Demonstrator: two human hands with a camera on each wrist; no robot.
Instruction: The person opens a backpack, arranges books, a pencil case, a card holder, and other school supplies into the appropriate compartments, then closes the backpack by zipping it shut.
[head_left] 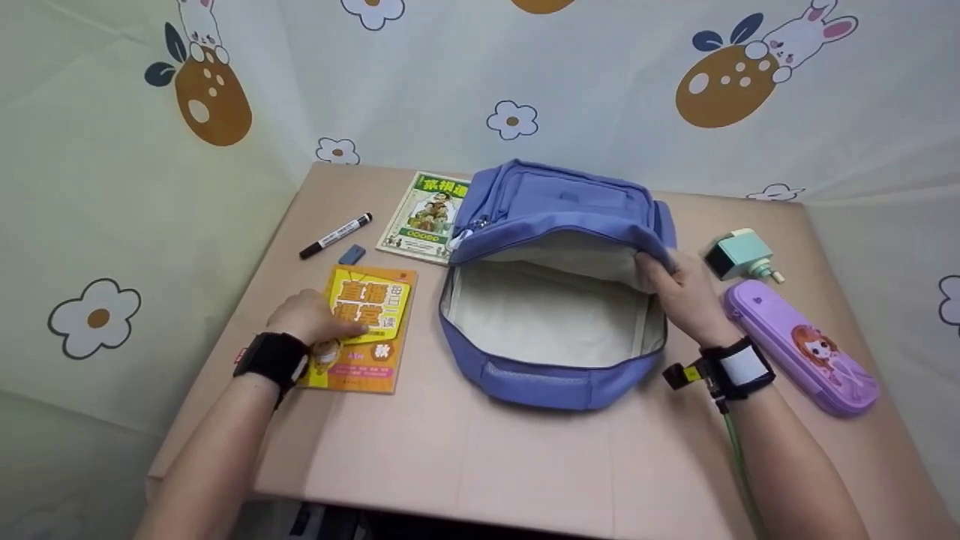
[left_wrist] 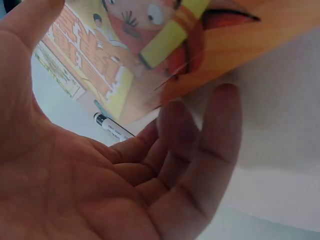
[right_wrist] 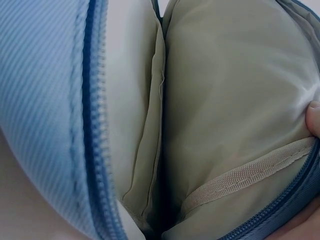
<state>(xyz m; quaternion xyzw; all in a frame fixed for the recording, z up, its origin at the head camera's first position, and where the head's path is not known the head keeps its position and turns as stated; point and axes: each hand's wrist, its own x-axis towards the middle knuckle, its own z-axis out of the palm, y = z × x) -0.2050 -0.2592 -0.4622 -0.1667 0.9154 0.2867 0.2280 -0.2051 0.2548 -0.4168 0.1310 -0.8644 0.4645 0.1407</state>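
An orange and yellow book lies on the left part of the table. My left hand is at its left side, thumb over the cover. Curled fingers meet the book's edge in the left wrist view, gripping it. In the middle lies a blue backpack, its main compartment unzipped and wide apart. My right hand holds the right edge of its raised front panel, thumb inside. The right wrist view looks into the pale lining, with a bit of thumb at the right.
Beyond the orange book are a blue eraser, a black-and-white marker and a green-and-white book partly under the backpack. To the right, a mint-green pencil sharpener-like object stands near a purple pencil case. Patterned cloth hangs behind.
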